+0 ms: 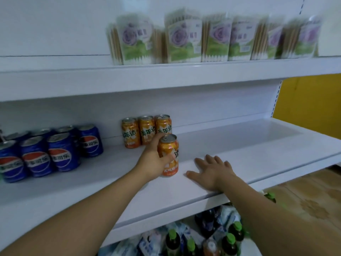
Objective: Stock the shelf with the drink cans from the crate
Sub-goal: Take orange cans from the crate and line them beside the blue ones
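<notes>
left hand (153, 159) gripping orange can (168, 156), shelf (239, 145)

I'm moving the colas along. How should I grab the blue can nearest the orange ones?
Grip the blue can round its upright wall at mid-height, from the front right: other blue cans crowd its left, while bare shelf lies to its right.

Left hand (154, 159) gripping upright orange can (168, 156) on shelf (230, 145), right hand (212, 170) flat beside it

left hand (154, 158): arm extended, fingers curled round orange can (169, 146) | right hand (214, 172): palm down, fingers spread
</notes>
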Action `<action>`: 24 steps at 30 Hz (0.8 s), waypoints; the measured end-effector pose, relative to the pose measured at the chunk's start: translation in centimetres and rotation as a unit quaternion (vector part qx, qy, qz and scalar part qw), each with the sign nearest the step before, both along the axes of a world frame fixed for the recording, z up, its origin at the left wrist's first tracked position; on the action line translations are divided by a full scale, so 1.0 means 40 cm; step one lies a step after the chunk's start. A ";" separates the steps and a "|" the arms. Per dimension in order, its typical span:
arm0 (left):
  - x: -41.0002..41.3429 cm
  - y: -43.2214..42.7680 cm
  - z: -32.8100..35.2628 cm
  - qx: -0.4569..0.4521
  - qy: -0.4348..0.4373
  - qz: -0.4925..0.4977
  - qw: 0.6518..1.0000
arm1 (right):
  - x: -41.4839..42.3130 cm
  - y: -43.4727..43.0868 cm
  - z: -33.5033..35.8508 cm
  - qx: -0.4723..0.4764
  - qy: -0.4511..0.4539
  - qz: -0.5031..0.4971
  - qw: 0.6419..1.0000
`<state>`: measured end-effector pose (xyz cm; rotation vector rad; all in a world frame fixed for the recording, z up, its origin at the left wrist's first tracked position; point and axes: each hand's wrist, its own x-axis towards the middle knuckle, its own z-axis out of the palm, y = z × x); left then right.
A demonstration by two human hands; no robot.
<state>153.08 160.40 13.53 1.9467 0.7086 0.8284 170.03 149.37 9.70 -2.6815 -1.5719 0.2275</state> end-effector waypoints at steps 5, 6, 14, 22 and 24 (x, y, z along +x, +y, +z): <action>0.093 0.073 0.001 0.118 0.090 0.019 0.989 | -0.003 0.009 -0.018 0.008 0.000 -0.024 1.000; 0.106 0.091 0.005 0.166 0.120 0.025 0.979 | -0.003 0.008 -0.023 0.013 -0.001 -0.023 1.000; 0.222 0.227 0.043 0.478 0.330 0.112 0.806 | 0.008 0.009 -0.034 0.041 -0.004 -0.004 0.999; 0.311 0.278 0.059 0.464 0.374 0.131 0.792 | 0.009 0.009 -0.041 0.053 0.005 0.000 0.999; 0.321 0.285 0.052 0.442 0.338 0.135 0.820 | 0.008 0.009 -0.039 0.058 0.006 0.000 0.998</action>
